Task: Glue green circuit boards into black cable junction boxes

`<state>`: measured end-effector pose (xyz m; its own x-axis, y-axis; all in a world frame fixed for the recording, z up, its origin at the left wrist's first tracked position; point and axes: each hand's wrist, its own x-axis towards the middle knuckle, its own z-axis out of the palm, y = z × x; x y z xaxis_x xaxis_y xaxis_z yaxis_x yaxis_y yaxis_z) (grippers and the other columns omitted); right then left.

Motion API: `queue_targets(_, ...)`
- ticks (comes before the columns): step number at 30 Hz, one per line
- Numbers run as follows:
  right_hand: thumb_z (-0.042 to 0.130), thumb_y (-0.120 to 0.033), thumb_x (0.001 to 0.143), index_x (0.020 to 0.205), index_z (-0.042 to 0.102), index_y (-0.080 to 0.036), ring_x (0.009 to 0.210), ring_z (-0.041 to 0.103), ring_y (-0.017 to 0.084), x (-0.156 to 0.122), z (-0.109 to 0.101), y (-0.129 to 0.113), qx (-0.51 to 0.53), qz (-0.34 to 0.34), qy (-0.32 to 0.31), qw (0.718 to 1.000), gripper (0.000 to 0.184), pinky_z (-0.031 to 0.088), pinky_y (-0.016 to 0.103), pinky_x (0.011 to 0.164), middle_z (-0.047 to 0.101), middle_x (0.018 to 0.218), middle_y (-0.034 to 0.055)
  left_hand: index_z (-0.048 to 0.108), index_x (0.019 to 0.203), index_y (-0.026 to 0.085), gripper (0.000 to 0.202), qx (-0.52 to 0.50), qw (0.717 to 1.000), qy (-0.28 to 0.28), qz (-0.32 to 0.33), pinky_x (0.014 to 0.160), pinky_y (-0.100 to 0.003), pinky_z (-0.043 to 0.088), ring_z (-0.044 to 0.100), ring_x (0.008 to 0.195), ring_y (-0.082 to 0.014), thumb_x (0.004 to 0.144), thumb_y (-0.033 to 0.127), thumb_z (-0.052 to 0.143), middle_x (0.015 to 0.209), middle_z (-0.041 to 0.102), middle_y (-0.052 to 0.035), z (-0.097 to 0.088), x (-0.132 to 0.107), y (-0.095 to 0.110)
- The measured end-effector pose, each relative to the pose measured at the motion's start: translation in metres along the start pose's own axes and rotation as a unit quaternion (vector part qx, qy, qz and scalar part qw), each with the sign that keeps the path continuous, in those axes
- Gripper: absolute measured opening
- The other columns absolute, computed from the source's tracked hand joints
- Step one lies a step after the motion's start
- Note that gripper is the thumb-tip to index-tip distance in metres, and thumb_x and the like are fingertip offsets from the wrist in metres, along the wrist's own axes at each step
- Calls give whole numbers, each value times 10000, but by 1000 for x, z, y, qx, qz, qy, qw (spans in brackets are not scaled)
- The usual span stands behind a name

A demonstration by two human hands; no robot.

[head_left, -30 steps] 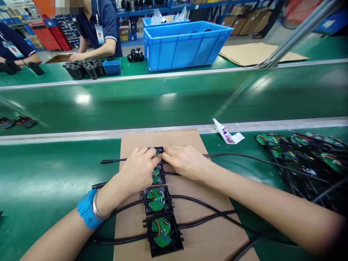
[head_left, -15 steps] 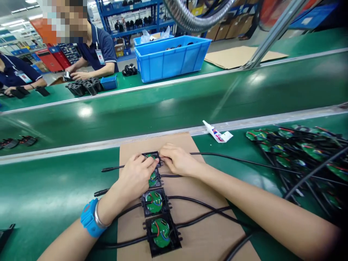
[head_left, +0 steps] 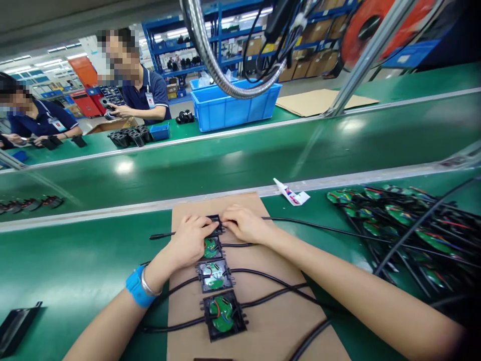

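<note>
Several black square housings with green round circuit boards lie in a column on a brown cardboard sheet (head_left: 263,321), black cables running out both sides. My left hand (head_left: 190,240) and my right hand (head_left: 244,224) meet over the farthest housing (head_left: 215,224), fingers pinched on it and mostly covering it. Below it lie the second housing (head_left: 211,247), the third housing (head_left: 214,276) and the nearest housing (head_left: 223,313). A blue watch and a metal bangle sit on my left wrist.
A pile of green boards with black cables (head_left: 406,225) lies at right. A small white tube (head_left: 291,193) rests by the belt rail. A black part (head_left: 17,326) sits at lower left. Two co-workers sit across the conveyor near a blue crate (head_left: 236,108). A flexible metal hose (head_left: 210,55) hangs overhead.
The view has tilted upward, showing more of the far side and the overhead hose. Both hands stay pinched on the farthest housing, with only small finger shifts.
</note>
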<state>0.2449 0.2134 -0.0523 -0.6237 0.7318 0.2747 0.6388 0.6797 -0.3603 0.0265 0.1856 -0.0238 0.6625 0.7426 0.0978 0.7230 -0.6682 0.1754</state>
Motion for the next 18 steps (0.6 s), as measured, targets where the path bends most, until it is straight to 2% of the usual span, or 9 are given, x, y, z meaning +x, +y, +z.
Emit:
queue_targets(3, 455, -119, 872, 883, 690, -136, 837, 520, 199, 6, -14, -18, -42, 3, -13, 999, 236, 393, 331, 795, 636, 827, 86, 632, 1197, 186, 413, -23, 996, 51, -65, 923, -355, 450, 587, 1038, -197, 876, 76, 396, 1114, 670, -78, -15, -12, -17)
queue_targets(6, 424, -120, 865, 910, 694, -115, 842, 503, 219, 16, -16, -48, -84, -6, -36, 996, 274, 380, 356, 805, 628, 834, 113, 720, 982, 188, 257, -41, 990, 68, -115, 814, -329, 505, 637, 887, -198, 894, 190, 479, 939, 713, -59, -21, -21, -33)
queue_targets(8, 429, -160, 871, 890, 694, -90, 838, 495, 240, 24, -10, -67, -105, -12, -57, 993, 274, 382, 372, 780, 618, 814, 137, 739, 867, 203, 190, -53, 990, 57, -119, 754, -291, 512, 643, 795, -178, 861, 219, 549, 844, 714, -29, -17, -21, -38)
queue_targets(11, 442, -219, 874, 838, 698, -70, 901, 483, 286, 35, 2, -84, -124, -21, -83, 989, 299, 382, 406, 773, 614, 853, 181, 737, 798, 203, 164, -63, 990, 45, -115, 760, -270, 501, 633, 783, -166, 835, 199, 578, 819, 699, -18, -2, -15, -40)
queue_targets(15, 451, -243, 873, 787, 705, -69, 989, 462, 320, 45, 5, -86, -124, -23, -104, 987, 319, 374, 438, 811, 621, 895, 198, 725, 807, 187, 161, -64, 991, 40, -111, 819, -297, 480, 614, 855, -187, 836, 178, 567, 876, 679, -45, 4, -12, -36)
queue_targets(18, 423, -258, 905, 953, 696, -63, 1012, 462, 305, 28, -11, -85, -116, -20, -103, 988, 340, 371, 439, 842, 623, 982, 192, 702, 980, 174, 204, -48, 991, 49, -114, 884, -380, 450, 581, 938, -230, 866, 188, 534, 997, 654, -88, -10, -37, -18)
